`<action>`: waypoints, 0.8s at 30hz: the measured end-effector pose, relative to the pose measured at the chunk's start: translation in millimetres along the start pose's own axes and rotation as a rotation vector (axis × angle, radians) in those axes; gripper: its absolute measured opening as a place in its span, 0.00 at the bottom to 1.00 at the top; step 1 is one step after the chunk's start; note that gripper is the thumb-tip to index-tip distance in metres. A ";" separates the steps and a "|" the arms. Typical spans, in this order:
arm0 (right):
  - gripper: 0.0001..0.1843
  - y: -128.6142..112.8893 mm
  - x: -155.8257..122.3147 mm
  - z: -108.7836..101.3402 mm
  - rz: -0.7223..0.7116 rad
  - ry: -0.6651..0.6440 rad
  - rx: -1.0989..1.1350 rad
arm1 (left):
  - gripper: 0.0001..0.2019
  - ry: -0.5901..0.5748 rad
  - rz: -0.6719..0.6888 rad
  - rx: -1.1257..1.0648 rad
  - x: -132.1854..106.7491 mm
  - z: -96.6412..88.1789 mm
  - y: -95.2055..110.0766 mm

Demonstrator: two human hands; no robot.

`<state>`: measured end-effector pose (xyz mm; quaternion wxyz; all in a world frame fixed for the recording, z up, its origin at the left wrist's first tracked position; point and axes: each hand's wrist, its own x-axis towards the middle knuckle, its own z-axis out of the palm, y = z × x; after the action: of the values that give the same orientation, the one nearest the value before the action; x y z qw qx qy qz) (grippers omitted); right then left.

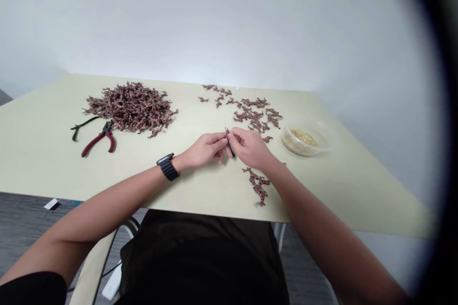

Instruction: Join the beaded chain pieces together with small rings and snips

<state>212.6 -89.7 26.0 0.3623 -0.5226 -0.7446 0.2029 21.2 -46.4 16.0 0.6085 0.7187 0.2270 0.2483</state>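
Between left hand [204,149] and right hand [250,147], fingertips [231,137] pinch a small reddish-brown branched sprig [227,131].

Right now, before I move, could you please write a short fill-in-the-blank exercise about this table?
1. The black watch is on the ____ wrist.
2. The clear plastic bowl holds small ____ pieces.
3. The red-handled pliers lie beside a large heap of ____ pieces.

Missing words: left; golden; reddish-brown.
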 end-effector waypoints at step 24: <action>0.21 18.9 -0.7 -1.7 0.184 -0.132 -0.372 | 0.11 0.167 -0.005 -0.259 3.8 -6.0 -2.0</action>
<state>225.9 -83.4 14.1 0.1900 -0.6319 -0.7404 0.1278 20.3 -39.1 15.2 0.6757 0.6107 0.2447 0.3327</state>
